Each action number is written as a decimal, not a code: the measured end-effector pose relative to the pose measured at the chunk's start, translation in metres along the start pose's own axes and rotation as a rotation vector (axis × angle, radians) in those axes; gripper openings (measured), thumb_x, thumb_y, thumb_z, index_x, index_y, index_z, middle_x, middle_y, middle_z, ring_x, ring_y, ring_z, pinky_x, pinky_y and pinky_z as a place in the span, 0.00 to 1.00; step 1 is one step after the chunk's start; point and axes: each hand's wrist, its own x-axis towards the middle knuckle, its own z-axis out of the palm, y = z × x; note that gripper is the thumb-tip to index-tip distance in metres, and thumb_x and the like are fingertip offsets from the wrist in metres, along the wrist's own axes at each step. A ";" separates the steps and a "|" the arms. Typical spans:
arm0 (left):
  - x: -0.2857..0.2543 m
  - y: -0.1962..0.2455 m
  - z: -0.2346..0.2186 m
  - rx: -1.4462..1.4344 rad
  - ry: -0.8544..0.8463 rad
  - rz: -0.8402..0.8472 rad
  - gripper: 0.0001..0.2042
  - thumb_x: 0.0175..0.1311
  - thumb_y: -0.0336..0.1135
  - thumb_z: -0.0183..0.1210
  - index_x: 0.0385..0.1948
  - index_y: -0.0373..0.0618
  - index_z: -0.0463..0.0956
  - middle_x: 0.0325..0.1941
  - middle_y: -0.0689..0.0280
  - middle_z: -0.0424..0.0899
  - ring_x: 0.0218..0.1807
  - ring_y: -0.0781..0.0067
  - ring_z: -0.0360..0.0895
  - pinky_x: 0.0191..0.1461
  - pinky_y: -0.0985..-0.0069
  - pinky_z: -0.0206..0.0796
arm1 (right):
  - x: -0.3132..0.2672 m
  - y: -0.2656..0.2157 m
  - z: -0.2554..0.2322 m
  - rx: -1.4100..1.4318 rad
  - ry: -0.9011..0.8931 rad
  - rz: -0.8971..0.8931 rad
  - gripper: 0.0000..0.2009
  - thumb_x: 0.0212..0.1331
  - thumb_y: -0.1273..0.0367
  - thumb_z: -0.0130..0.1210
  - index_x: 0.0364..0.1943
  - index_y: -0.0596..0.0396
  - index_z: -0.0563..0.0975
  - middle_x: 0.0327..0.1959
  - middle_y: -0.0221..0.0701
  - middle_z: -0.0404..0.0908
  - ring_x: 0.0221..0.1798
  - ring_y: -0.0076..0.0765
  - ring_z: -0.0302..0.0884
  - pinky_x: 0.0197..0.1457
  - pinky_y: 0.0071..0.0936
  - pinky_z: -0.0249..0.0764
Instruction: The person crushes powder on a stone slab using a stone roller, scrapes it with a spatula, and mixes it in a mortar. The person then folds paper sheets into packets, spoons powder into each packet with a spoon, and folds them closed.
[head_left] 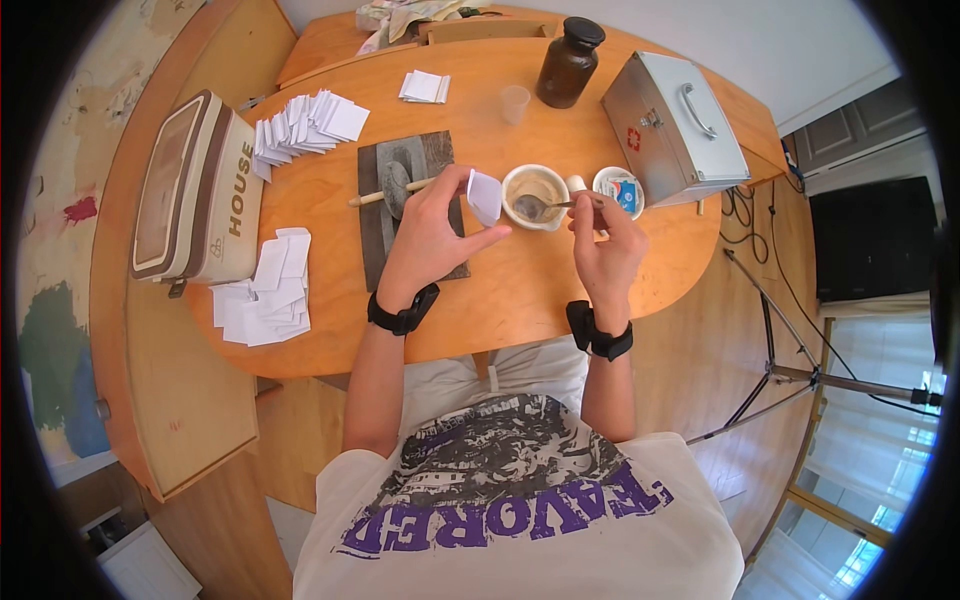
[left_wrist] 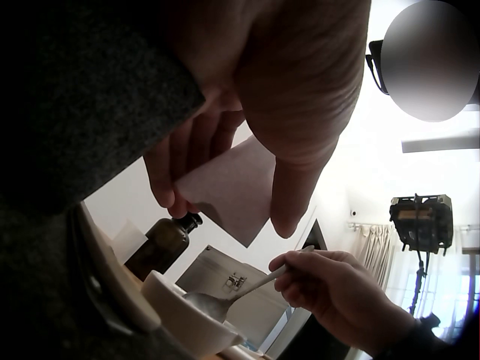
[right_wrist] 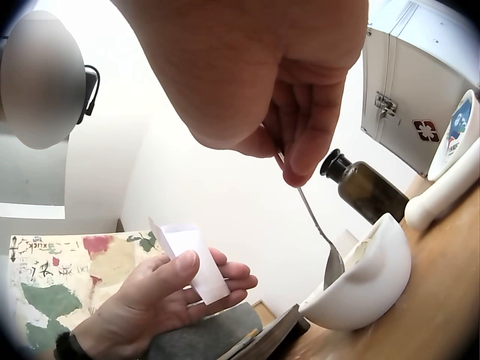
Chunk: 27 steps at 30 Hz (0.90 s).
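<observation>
A small white paper packet [head_left: 484, 197] is pinched between the thumb and fingers of my left hand [head_left: 428, 235], its mouth standing open in the right wrist view. Just right of it a white mortar [head_left: 508, 208] holds beige powder [head_left: 535, 187]. My right hand [head_left: 608, 252] pinches the handle of a metal spoon [right_wrist: 315, 220], whose bowl dips inside the mortar's rim. Beside the mortar lies a white pestle [right_wrist: 439, 196]. Below my left hand is a dark slab [head_left: 375, 245] bearing a grey stone grinder with a wooden rod [head_left: 368, 199].
Stacked white packets [head_left: 310, 125] and loose ones [head_left: 270, 295] lie left, beside a cream HOUSE box [head_left: 215, 215]. A brown bottle [head_left: 570, 70], clear cup [head_left: 514, 103] and silver case [head_left: 670, 130] stand behind. A small dish [head_left: 606, 180] with blue-and-white sachets sits right.
</observation>
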 end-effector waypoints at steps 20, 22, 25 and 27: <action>0.000 -0.001 0.003 0.030 0.011 0.000 0.30 0.55 0.39 0.87 0.56 0.39 0.80 0.46 0.54 0.91 0.48 0.55 0.89 0.58 0.63 0.81 | 0.022 -0.072 -0.023 0.358 0.214 0.260 0.12 0.84 0.68 0.62 0.49 0.65 0.90 0.35 0.35 0.93 0.33 0.23 0.90 0.40 0.23 0.86; 0.000 -0.001 0.003 0.048 0.008 -0.012 0.30 0.55 0.38 0.87 0.56 0.39 0.80 0.47 0.54 0.91 0.49 0.54 0.90 0.58 0.62 0.81 | 0.019 -0.085 -0.019 0.361 0.198 0.173 0.11 0.84 0.69 0.62 0.49 0.64 0.90 0.35 0.35 0.94 0.33 0.24 0.91 0.39 0.22 0.85; 0.000 -0.002 0.003 0.024 0.021 -0.003 0.31 0.55 0.38 0.86 0.58 0.38 0.80 0.48 0.54 0.92 0.51 0.53 0.91 0.59 0.62 0.82 | 0.012 -0.091 -0.012 0.270 0.191 0.075 0.07 0.80 0.73 0.65 0.47 0.64 0.90 0.33 0.33 0.94 0.32 0.25 0.92 0.39 0.22 0.85; 0.000 0.000 0.003 0.013 0.020 -0.006 0.31 0.56 0.38 0.86 0.58 0.38 0.81 0.49 0.53 0.92 0.51 0.53 0.91 0.59 0.61 0.82 | 0.005 -0.092 -0.003 0.150 0.202 -0.095 0.03 0.73 0.78 0.69 0.46 0.63 0.90 0.31 0.33 0.93 0.30 0.26 0.90 0.37 0.24 0.84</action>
